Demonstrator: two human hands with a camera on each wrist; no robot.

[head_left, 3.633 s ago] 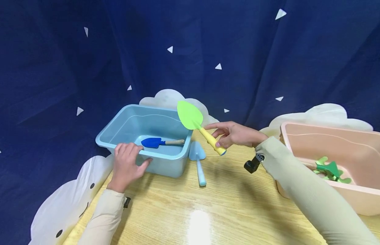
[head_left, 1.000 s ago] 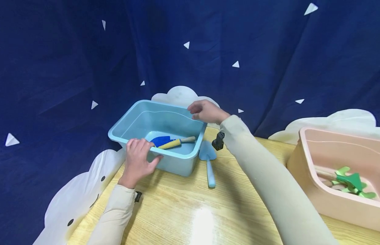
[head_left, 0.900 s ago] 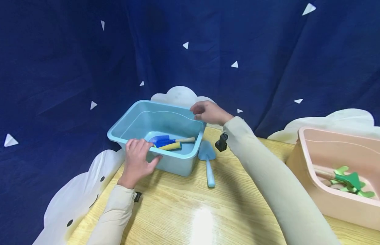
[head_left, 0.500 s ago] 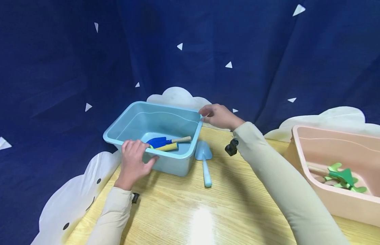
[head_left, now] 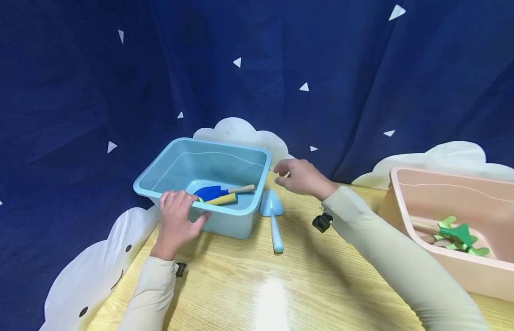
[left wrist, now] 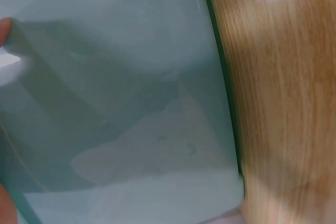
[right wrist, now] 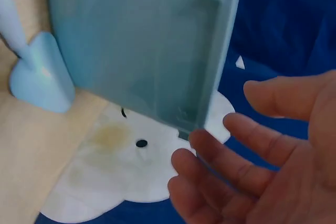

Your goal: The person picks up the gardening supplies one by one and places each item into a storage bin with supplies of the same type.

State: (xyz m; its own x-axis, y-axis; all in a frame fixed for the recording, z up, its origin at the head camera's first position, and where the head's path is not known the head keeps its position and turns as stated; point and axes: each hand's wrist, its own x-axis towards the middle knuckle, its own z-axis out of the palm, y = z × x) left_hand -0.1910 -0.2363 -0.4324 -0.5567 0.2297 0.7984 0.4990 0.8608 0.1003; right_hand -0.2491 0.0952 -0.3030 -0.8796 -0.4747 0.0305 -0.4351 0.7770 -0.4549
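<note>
My left hand grips the front rim of the blue bin, fingers over the edge and thumb against the outer wall. Inside the bin lie a dark blue hand trowel with a wooden handle and a yellow-handled trowel, whose green blade is mostly hidden behind the front wall. Just right of the bin, my right hand hovers with nothing in it, its fingers loosely bent, as the right wrist view also shows. Below it on the table lies a light blue trowel, blade toward the back.
A pink bin stands at the right, with green-headed garden tools inside. The wooden table spans the front. Behind hangs a dark blue curtain with white triangles and cloud shapes.
My right hand held the yellow-handled green trowel above the bin's right edge; it now lies in the blue bin. The emptied hand has drawn back rightward and down. My left hand stays on the rim.
</note>
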